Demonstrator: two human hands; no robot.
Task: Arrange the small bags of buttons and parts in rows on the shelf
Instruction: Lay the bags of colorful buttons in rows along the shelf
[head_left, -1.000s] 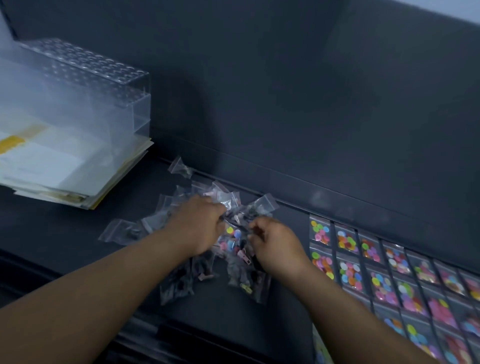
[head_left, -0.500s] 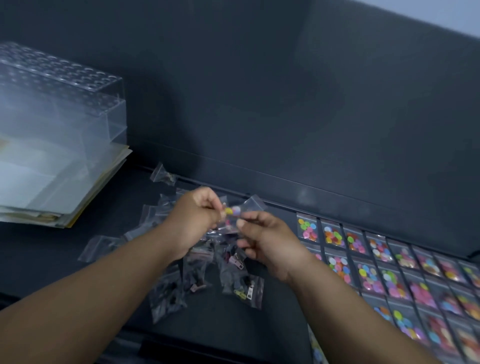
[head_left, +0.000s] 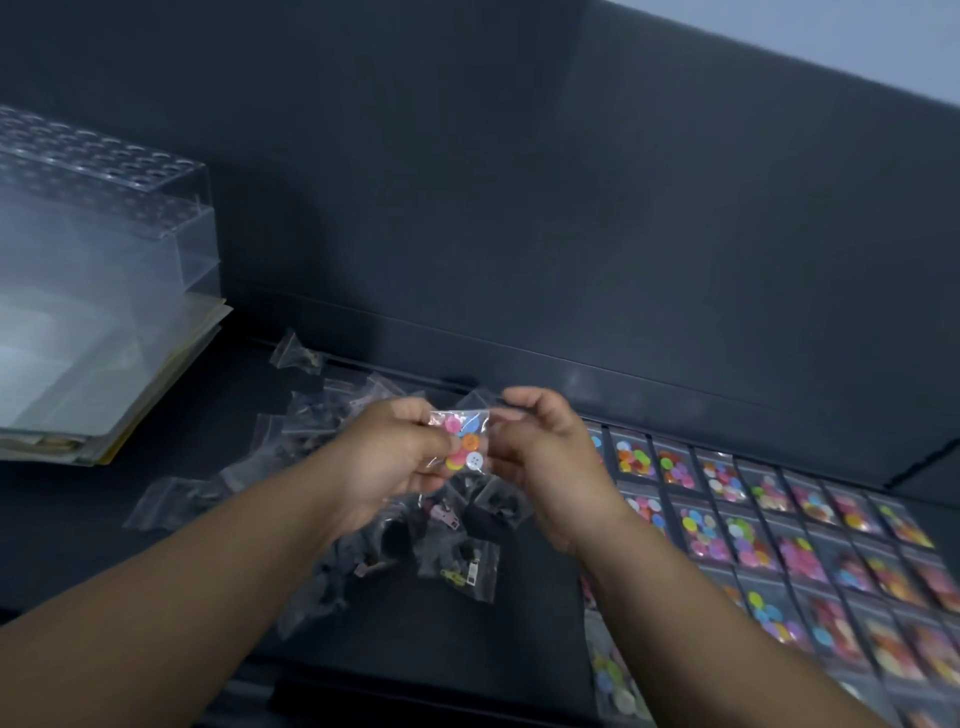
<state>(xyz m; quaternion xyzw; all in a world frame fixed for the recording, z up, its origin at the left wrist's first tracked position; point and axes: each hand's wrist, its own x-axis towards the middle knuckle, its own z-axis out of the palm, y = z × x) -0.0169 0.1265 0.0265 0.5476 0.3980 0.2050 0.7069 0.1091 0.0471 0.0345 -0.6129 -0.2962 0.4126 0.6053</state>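
A small clear bag of coloured buttons (head_left: 464, 441) hangs in the air between my two hands, above the dark shelf (head_left: 218, 415). My left hand (head_left: 387, 457) pinches its left edge and my right hand (head_left: 545, 457) pinches its right edge. Under my hands lies a loose pile of small bags with dark zipper parts (head_left: 452, 551). To the right, bags of coloured buttons (head_left: 727, 519) lie flat in neat rows on the shelf.
A clear acrylic box with a holed top (head_left: 104, 218) sits on a stack of papers (head_left: 130, 374) at the left. The dark back wall (head_left: 571, 208) rises behind the shelf. A stray bag (head_left: 296, 353) lies near the wall.
Both hands rose from the pile with the button bag between them. They drew apart, and the bag now shows flat and stretched between them.
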